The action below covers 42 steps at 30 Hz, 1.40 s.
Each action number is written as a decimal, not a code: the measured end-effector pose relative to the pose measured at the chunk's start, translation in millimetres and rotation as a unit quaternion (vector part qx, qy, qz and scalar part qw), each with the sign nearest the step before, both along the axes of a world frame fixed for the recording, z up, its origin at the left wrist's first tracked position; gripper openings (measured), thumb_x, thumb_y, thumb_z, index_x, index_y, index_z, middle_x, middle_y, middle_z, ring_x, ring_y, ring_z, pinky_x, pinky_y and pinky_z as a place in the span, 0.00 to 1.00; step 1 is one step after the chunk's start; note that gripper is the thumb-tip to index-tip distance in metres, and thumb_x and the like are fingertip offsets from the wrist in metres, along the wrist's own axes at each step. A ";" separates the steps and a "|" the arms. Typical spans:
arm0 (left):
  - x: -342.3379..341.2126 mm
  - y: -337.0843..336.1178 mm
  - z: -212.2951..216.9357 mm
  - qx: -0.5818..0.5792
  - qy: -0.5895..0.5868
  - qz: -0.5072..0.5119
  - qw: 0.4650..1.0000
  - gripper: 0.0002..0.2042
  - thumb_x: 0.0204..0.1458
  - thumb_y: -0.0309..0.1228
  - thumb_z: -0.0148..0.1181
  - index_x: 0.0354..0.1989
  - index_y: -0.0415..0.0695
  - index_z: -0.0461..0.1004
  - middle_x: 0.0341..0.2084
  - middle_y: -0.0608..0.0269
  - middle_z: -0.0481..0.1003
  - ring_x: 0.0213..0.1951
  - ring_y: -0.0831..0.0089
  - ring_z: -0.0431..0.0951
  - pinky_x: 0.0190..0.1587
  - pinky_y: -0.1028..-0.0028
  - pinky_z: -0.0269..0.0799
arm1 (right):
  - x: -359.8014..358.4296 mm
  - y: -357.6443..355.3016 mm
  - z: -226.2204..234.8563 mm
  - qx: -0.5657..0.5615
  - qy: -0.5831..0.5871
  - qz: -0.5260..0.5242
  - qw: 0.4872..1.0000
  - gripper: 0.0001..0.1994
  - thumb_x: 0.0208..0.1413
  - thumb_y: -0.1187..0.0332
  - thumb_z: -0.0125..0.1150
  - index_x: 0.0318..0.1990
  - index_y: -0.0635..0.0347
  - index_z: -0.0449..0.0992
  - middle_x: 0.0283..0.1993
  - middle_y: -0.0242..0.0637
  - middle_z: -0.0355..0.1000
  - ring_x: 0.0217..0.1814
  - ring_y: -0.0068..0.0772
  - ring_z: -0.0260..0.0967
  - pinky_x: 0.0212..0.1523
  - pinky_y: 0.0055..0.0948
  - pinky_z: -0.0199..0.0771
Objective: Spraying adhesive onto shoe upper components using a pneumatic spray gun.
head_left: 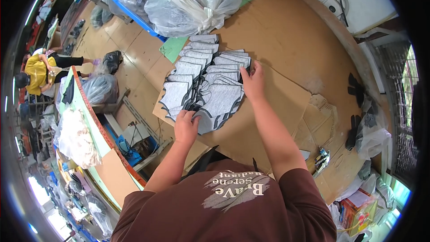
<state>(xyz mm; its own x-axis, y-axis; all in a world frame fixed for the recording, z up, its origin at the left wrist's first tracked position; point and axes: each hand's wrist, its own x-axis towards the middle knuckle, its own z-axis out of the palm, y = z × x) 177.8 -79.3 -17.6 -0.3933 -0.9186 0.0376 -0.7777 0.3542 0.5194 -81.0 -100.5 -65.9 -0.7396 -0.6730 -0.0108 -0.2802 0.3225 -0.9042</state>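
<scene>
Overlapping grey fabric pieces (182, 90) with dark edges and notched ends lie fanned out in two rows on a flat brown cardboard sheet (280, 92). My left hand (185, 127) is at the near end of the rows, its thumb and fingers closed on the lower edge of a fabric piece that curls up a little. Against the right side of the right-hand row rests my right hand (254, 82). Its thumb touches the outer edge of the pieces, and its fingers are apart from the thumb.
Clear plastic bags (192, 4), full and knotted, stand with a blue crate (134, 13) at the back. A small metal tool (321, 159) and dark gloves (353, 132) lie at the right. To the left, another person (38, 69) is beyond a red-edged table (96, 123).
</scene>
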 end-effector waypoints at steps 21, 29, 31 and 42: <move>17.0 11.7 -51.1 0.140 0.184 0.123 0.965 0.16 0.47 0.17 0.45 0.47 0.33 0.62 0.35 0.55 0.69 0.28 0.74 0.72 0.30 0.76 0.70 | 71.3 70.3 28.2 -0.057 -0.016 0.154 0.986 0.15 0.41 0.80 0.56 0.41 0.62 0.69 0.37 0.40 0.64 0.30 0.33 0.64 0.34 0.29 0.67; 10.1 24.9 -25.4 -0.009 0.158 -0.037 0.987 0.20 0.41 0.18 0.57 0.46 0.38 0.65 0.41 0.54 0.62 0.29 0.70 0.66 0.32 0.74 0.67 | 46.1 126.9 29.7 -0.049 -0.079 0.069 0.993 0.16 0.46 0.77 0.56 0.45 0.61 0.68 0.36 0.38 0.64 0.30 0.27 0.63 0.32 0.25 0.66; 13.7 23.0 -32.9 -0.037 0.133 -0.054 0.989 0.22 0.38 0.20 0.62 0.45 0.40 0.65 0.40 0.55 0.62 0.28 0.70 0.66 0.32 0.73 0.67 | 33.3 158.7 35.5 -0.024 -0.042 0.035 0.998 0.14 0.47 0.76 0.55 0.43 0.62 0.69 0.34 0.38 0.65 0.30 0.27 0.63 0.32 0.25 0.67; 27.5 28.2 -26.0 -0.023 0.108 -0.114 0.987 0.19 0.36 0.23 0.65 0.38 0.41 0.67 0.38 0.54 0.65 0.33 0.64 0.68 0.33 0.71 0.67 | -37.1 356.3 41.5 0.029 0.049 -0.340 0.939 0.13 0.46 0.75 0.56 0.42 0.68 0.69 0.38 0.40 0.67 0.37 0.29 0.66 0.39 0.24 0.67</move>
